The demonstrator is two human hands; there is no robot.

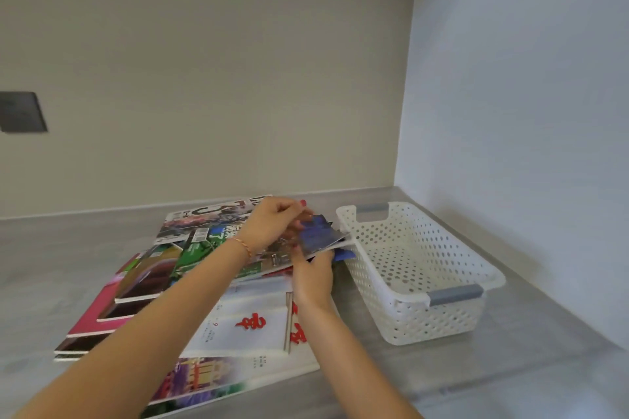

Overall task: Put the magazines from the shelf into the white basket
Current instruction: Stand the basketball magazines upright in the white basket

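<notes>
Several magazines lie spread in an overlapping pile on the grey shelf. The white perforated basket with grey handles stands to their right and holds nothing. A magazine with a blue cover is lifted at its right edge beside the basket's left wall. My left hand grips it from above. My right hand holds it from below. A white magazine with red characters lies nearer to me.
A beige back wall rises behind the shelf, and a white side wall closes it on the right. A dark wall plate sits on the left of the back wall. Bare shelf surface lies right of the basket.
</notes>
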